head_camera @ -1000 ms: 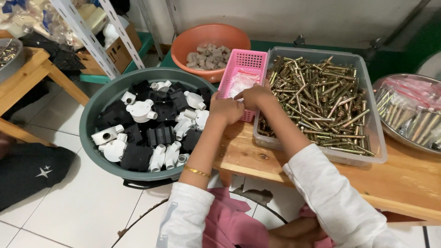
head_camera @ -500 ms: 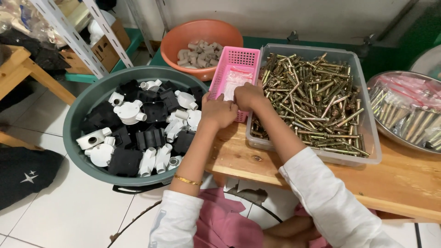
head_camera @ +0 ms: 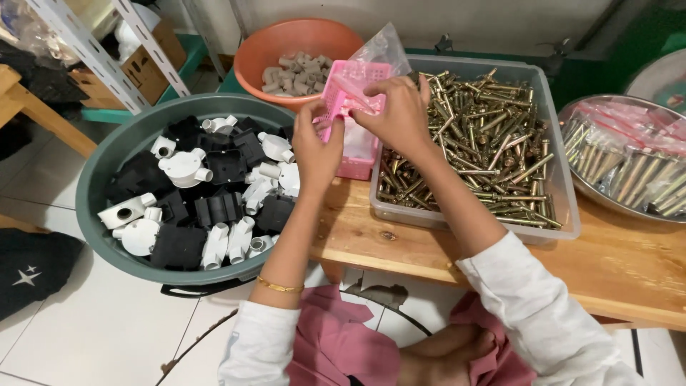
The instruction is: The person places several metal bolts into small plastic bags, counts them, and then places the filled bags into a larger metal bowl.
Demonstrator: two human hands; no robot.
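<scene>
Both forearms are reaching forward over the wooden table edge (head_camera: 457,250), hands raised close together. The left hand (head_camera: 316,146) and the right hand (head_camera: 397,113) are each pinching a thin clear plastic bag (head_camera: 379,53), holding it up over the small pink perforated plastic basket (head_camera: 355,114). That basket is sitting between the green round tub of black and white conduit boxes (head_camera: 100,179) and the clear rectangular bin of brass-coloured bolts (head_camera: 554,179).
</scene>
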